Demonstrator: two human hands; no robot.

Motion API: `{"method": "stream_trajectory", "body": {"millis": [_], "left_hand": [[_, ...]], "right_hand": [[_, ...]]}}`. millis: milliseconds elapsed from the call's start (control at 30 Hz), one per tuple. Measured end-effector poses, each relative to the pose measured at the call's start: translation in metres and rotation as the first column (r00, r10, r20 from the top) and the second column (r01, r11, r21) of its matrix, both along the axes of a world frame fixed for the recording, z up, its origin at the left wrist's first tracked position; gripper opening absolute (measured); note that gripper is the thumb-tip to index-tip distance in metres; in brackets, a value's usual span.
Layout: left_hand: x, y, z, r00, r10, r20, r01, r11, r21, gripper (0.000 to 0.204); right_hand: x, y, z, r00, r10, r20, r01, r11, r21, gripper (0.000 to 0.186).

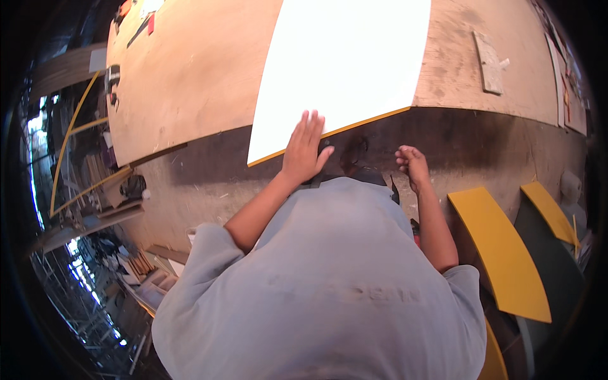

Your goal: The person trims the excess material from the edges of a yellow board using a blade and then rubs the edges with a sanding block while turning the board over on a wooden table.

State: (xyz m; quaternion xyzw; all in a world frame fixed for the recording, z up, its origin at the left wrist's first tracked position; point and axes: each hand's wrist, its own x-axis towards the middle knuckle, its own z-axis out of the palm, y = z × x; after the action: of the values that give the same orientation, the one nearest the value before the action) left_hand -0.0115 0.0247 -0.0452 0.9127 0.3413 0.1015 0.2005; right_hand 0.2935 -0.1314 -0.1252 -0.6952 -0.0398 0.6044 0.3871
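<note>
A large white panel (335,69) with a yellow front edge lies on the plywood-topped table (183,76) in front of me, its near edge reaching past the tabletop. My left hand (305,149) rests flat on this near edge, fingers stretched over the white face and thumb out to the side. To the right of the panel's near corner and apart from it, my right hand (413,166) is held in the air with its fingers curled together. Whatever it holds, if anything, is hidden or too small to make out.
On the table's right side lies a pale wood strip (487,62). A red-and-black tool (151,25) sits at the far left. Yellow panels (503,253) lean at my right, beside a dark green board (548,234). Shelving with a yellow frame (62,158) stands left.
</note>
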Motion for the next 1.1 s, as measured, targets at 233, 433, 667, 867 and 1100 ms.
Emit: {"method": "stream_trajectory", "body": {"millis": [233, 433, 667, 867, 1100], "left_hand": [[-0.058, -0.029, -0.025, 0.979, -0.112, -0.173, 0.123, 0.991, 0.055, 0.089], [-0.162, -0.022, -0.036, 0.542, 0.840, -0.026, -0.822, 0.524, -0.223, 0.073], [-0.199, 0.001, -0.021, 0.547, 0.832, 0.091, -0.483, 0.403, -0.778, 0.028], [-0.218, 0.018, 0.009, 0.540, 0.837, 0.086, -0.184, 0.217, -0.959, 0.035], [-0.197, 0.050, 0.050, 0.886, 0.458, 0.069, -0.114, 0.360, -0.926, 0.055]], "right_hand": [[-0.008, 0.068, 0.021, 0.992, -0.119, 0.031, 0.115, 0.987, 0.109, 0.042], [-0.012, 0.110, 0.012, 0.942, -0.210, -0.262, 0.279, 0.924, 0.260, 0.076], [-0.005, 0.122, 0.037, 0.963, -0.260, -0.073, 0.267, 0.958, 0.104, 0.080], [0.013, 0.129, 0.054, 0.980, -0.188, -0.059, 0.195, 0.969, 0.149, 0.094], [0.089, 0.162, 0.039, 0.966, -0.202, 0.162, 0.157, 0.954, 0.256, 0.085]]}}
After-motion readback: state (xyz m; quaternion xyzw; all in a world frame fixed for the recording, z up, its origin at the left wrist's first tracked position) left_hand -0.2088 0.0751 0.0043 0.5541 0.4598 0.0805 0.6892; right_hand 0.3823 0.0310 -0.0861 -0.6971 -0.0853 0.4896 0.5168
